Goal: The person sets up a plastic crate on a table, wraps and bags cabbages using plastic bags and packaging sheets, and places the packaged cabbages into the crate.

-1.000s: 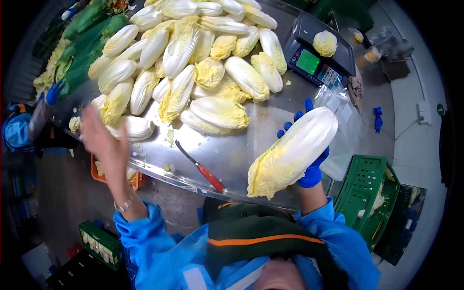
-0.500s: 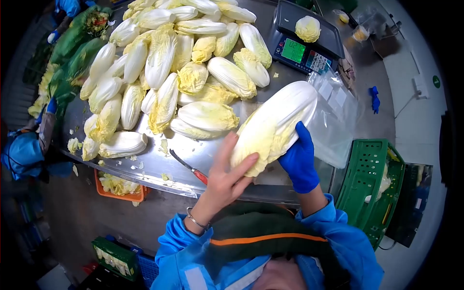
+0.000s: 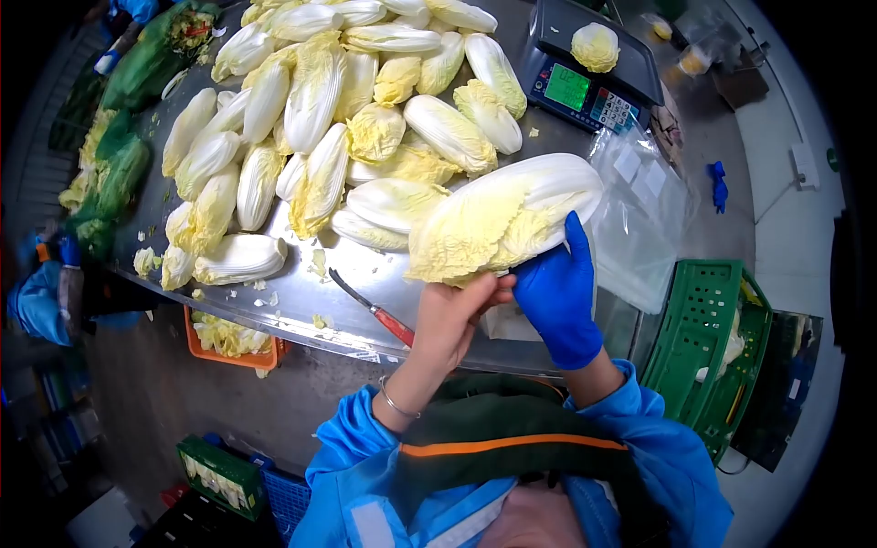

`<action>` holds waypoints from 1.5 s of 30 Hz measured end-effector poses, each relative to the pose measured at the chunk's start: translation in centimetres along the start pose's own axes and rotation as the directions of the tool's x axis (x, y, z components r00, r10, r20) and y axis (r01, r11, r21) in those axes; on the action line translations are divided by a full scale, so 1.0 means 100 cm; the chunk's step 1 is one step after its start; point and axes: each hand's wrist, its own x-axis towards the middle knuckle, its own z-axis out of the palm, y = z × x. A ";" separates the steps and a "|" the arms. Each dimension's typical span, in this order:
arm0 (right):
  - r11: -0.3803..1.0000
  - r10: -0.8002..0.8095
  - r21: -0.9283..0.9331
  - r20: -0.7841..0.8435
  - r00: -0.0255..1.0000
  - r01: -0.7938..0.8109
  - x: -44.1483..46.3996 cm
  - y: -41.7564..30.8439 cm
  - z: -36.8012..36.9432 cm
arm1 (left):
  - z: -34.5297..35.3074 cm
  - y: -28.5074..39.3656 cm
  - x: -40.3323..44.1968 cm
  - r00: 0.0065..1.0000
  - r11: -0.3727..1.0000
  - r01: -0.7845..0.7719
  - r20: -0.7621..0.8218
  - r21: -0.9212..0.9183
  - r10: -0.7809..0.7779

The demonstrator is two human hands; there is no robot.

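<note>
A large napa cabbage [image 3: 507, 215], white at its base and yellow at the leafy end, is held above the metal table. My right hand [image 3: 559, 297], in a blue glove, supports it from below near the white base. My bare left hand [image 3: 457, 310], with a bangle at the wrist, has its fingers curled at the lower edge of the yellow leaves. The cabbage hides some of the fingertips. Left of that hand lies a curved knife [image 3: 388, 320] with a red handle.
Several napa cabbages [image 3: 311, 100] are heaped on the metal table [image 3: 365, 274]. A digital scale [image 3: 566, 87] bears a small cabbage piece [image 3: 595, 47]. Clear plastic bags [image 3: 639, 228] lie at right, above a green crate [image 3: 671, 338]. An orange bin [image 3: 279, 352] holds trimmings. Another person's blue sleeve [image 3: 41, 301] shows at left.
The napa cabbage has turned flatter, its leafy end swinging left. My left hand has moved from the face of its leaves to the lower edge, its fingers now curled.
</note>
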 end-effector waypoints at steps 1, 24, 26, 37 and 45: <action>1.000 0.001 0.003 -0.001 1.000 -0.001 -0.001 0.001 -0.001 | -0.002 0.001 -0.001 1.000 1.000 0.007 -0.008 0.018 -0.007; 0.970 0.057 -0.238 0.024 0.998 -0.050 -0.009 -0.034 -0.004 | -0.028 0.025 -0.014 0.946 0.852 -0.264 0.295 0.452 0.137; 0.950 0.006 -0.311 0.023 1.000 0.002 -0.006 -0.030 -0.001 | -0.037 0.022 -0.015 0.964 0.847 -0.244 0.218 0.473 0.156; 0.350 -0.063 -0.931 0.083 0.995 0.100 -0.016 -0.011 -0.019 | -0.012 0.002 0.015 0.931 0.647 -0.366 0.258 0.669 0.260; 0.730 -0.069 -0.662 -0.320 0.945 -0.170 -0.018 -0.106 -0.077 | -0.039 -0.065 0.026 0.977 0.501 -0.212 0.171 0.839 0.127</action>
